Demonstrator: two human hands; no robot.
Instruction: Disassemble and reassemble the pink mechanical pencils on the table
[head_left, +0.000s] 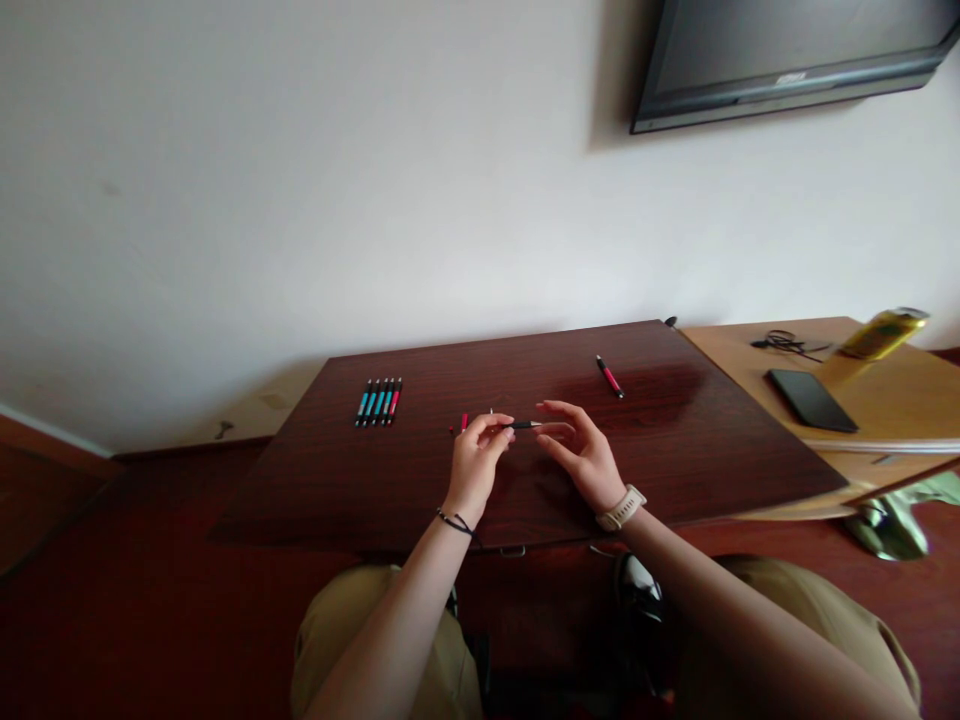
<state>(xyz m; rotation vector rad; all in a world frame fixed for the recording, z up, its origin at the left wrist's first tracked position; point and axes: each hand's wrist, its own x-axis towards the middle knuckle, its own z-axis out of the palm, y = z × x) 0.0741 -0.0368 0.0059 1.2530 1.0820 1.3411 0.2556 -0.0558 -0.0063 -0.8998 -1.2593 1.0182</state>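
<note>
Pen part (523, 425), thin and dark, hangs just above the near middle of the dark table (675, 440), pinched level by the left hand (478, 455), seemingly for fitting; the right hand (581, 450) hovers spread at its tip. Red bits (463, 421) lie just left; finished pens (379, 402) are lined up far left, and one red pen (609, 376) lies far right.

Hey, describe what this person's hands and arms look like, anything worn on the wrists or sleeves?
Both forearms are bare, with no sleeves in view. The left hand has a thin black cord bracelet at the wrist. The right hand has a watch with a cream-white band at the wrist. No gloves or rings can be made out.
</note>
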